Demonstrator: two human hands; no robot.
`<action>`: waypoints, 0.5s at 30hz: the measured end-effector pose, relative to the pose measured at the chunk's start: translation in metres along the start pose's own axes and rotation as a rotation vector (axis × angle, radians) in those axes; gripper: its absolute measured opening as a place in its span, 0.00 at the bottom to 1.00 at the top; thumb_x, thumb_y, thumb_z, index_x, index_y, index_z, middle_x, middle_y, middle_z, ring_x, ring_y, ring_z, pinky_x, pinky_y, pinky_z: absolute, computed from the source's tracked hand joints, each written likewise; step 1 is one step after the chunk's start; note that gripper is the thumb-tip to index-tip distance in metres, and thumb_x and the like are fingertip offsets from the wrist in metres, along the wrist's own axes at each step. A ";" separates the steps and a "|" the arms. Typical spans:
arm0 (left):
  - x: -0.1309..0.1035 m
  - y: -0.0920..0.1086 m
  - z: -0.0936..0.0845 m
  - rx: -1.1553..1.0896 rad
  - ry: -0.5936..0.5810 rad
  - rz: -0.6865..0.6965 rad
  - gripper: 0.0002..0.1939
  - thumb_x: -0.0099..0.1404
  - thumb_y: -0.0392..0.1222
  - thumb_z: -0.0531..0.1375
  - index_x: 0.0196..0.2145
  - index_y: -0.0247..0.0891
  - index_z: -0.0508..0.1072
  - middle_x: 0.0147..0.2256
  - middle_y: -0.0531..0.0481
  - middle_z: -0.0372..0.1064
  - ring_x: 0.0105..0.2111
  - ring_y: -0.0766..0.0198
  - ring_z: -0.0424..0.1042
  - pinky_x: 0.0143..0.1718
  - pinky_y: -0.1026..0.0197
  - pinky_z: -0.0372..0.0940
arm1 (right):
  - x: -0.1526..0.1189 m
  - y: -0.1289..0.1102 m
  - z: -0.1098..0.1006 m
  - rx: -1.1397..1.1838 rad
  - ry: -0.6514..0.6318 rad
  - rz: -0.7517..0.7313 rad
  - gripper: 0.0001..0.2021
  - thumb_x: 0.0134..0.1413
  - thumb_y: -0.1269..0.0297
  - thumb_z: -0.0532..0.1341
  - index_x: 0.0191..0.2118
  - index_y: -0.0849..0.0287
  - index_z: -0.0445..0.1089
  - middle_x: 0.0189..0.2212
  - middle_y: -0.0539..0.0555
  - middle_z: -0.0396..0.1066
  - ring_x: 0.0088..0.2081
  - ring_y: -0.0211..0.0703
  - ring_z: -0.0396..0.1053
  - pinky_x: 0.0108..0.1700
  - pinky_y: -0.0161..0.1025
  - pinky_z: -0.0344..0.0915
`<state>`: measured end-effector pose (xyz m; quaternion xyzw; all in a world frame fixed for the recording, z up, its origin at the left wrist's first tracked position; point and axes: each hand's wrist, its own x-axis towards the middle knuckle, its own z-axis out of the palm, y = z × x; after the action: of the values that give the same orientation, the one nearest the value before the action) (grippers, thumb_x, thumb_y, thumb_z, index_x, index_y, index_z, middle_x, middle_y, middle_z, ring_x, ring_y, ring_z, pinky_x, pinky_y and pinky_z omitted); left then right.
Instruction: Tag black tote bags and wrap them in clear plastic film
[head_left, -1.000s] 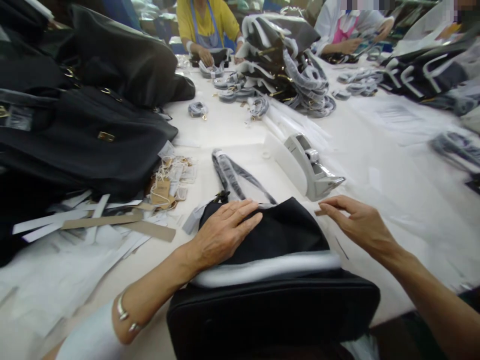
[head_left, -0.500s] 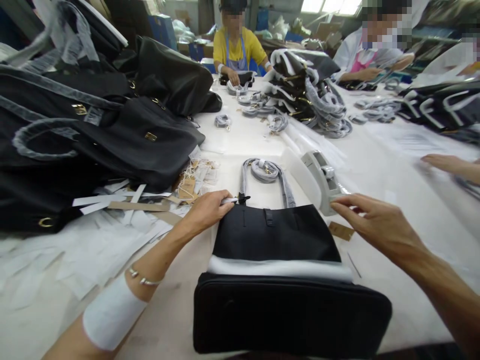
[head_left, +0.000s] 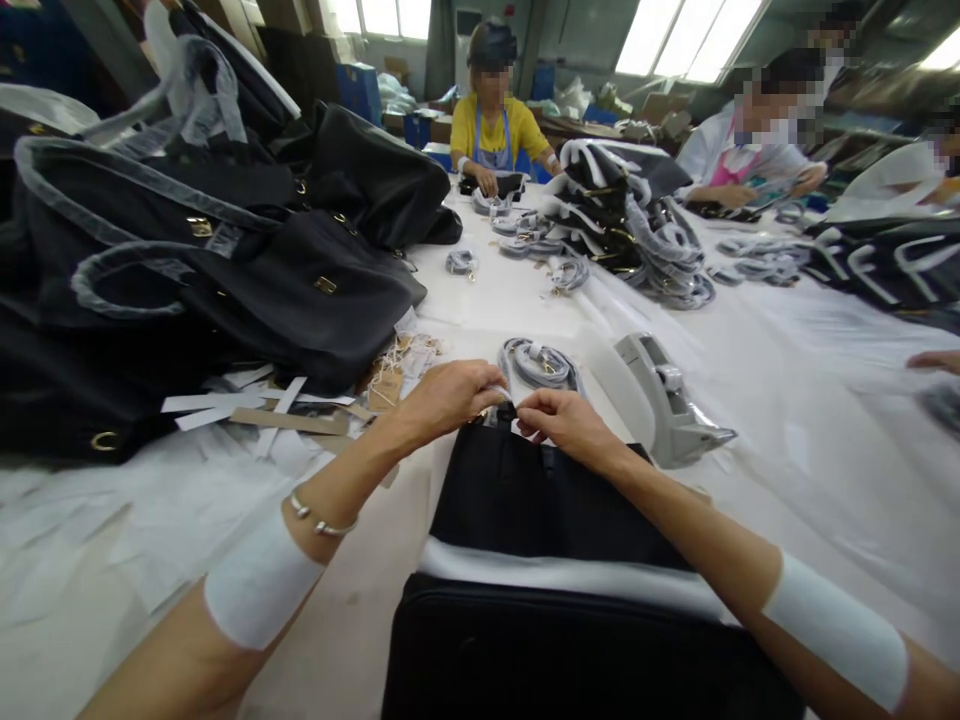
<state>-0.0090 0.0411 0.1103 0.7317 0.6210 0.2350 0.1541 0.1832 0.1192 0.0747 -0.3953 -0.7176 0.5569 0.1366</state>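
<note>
A black handbag (head_left: 525,500) lies in front of me, with a white sheet (head_left: 570,578) across its middle. Its grey-wrapped strap (head_left: 547,368) is coiled beyond the top edge. My left hand (head_left: 459,395) is closed in a pinch on the wrapped handle at the bag's upper left. Against it, my right hand (head_left: 562,422) pinches the small black tab (head_left: 505,412) at the handle's base. The fingers partly hide what they grip. Right of the bag rests a grey-white tool (head_left: 667,405) with a pointed end, untouched.
Black handbags (head_left: 300,290) with wrapped handles are piled at left, beside paper strips (head_left: 285,420) and brown tags (head_left: 386,388). More bags (head_left: 600,200) and coiled straps (head_left: 525,240) lie farther back. Co-workers (head_left: 491,130) sit across the table. Clear plastic film (head_left: 810,400) spreads at right.
My right hand has moved left from beside the grey-white tool to the handle's base, meeting my left hand. My left hand has shifted slightly right. The view has tilted up.
</note>
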 end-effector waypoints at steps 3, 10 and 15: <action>0.008 -0.005 -0.002 -0.057 -0.038 -0.007 0.11 0.62 0.45 0.57 0.39 0.43 0.76 0.36 0.52 0.76 0.36 0.62 0.72 0.39 0.65 0.61 | 0.001 0.002 -0.002 0.018 -0.007 0.013 0.05 0.49 0.66 0.62 0.27 0.61 0.70 0.24 0.50 0.72 0.26 0.35 0.69 0.30 0.32 0.67; 0.012 -0.004 0.006 -0.130 -0.091 -0.075 0.10 0.59 0.42 0.55 0.32 0.40 0.76 0.28 0.53 0.73 0.28 0.65 0.68 0.30 0.66 0.58 | 0.004 -0.009 0.002 0.361 0.001 0.172 0.07 0.52 0.69 0.64 0.26 0.62 0.67 0.23 0.51 0.71 0.24 0.33 0.69 0.25 0.29 0.67; 0.013 -0.001 0.016 -0.103 -0.029 -0.117 0.08 0.56 0.38 0.55 0.29 0.40 0.74 0.26 0.54 0.71 0.27 0.65 0.67 0.27 0.66 0.57 | 0.006 -0.025 0.001 0.597 -0.063 0.264 0.07 0.54 0.70 0.64 0.26 0.64 0.69 0.24 0.52 0.72 0.25 0.33 0.70 0.27 0.30 0.69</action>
<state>0.0001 0.0550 0.0978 0.6886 0.6475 0.2464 0.2139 0.1683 0.1215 0.0958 -0.4100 -0.4691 0.7676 0.1508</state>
